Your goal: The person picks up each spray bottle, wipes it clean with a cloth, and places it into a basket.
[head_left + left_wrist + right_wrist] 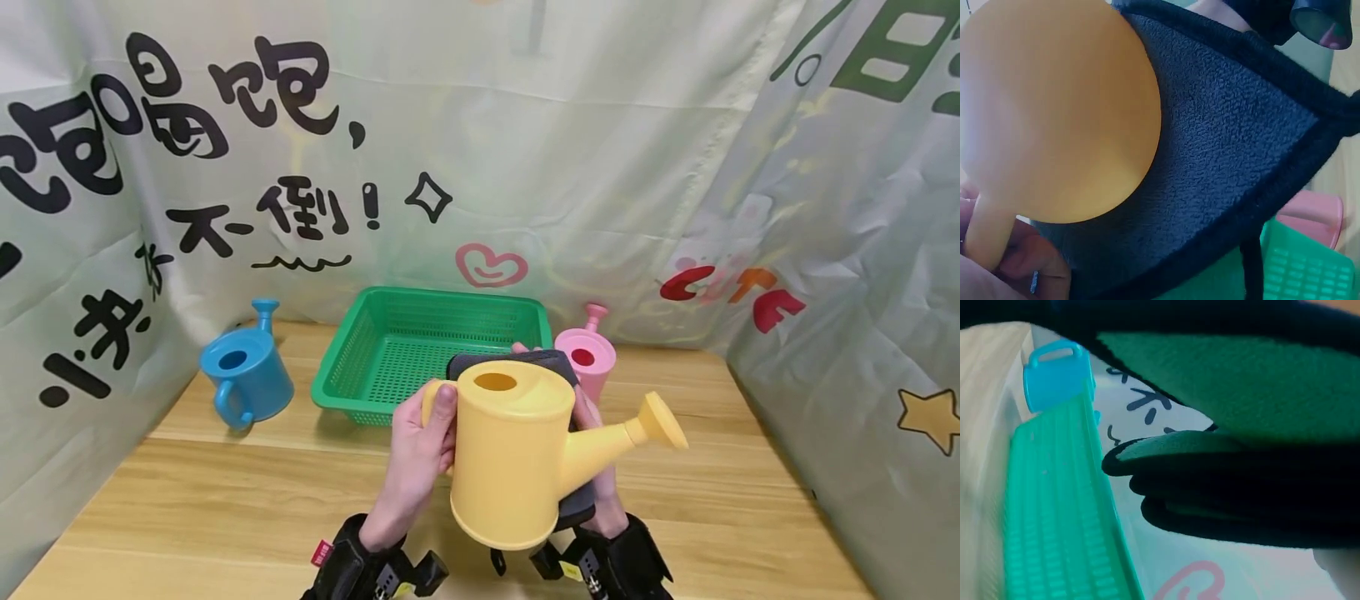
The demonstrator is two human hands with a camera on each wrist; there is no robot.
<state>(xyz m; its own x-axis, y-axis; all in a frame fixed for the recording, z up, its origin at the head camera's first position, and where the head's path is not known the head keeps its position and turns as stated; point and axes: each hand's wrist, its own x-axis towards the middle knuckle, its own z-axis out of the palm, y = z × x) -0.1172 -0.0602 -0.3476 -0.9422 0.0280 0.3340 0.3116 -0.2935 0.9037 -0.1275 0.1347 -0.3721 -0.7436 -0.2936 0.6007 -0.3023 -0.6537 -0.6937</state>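
Observation:
A yellow watering can (pixel 513 467) is held up over the table, its spout pointing right. My left hand (pixel 422 442) grips its handle, thumb on top; in the left wrist view, fingers (pixel 1038 265) curl around that handle (pixel 988 231) beside the can's round base. My right hand (pixel 587 412) holds a folded dark cloth (pixel 577 507) against the can's far side, and the can and cloth cover much of that hand. Dark edging borders the fuzzy cloth, which spreads broadly behind the can (pixel 1066 112) in the left wrist view. Its folded layers (pixel 1241 494) fill the right wrist view.
A green plastic basket (pixel 431 302) stands behind the hands at the back. To its left is a blue watering can (pixel 258 383); a pink watering can (pixel 588 358) stands at its right, partly hidden. Printed fabric (pixel 600 167) encloses the wooden table (pixel 247 508) at the back and sides.

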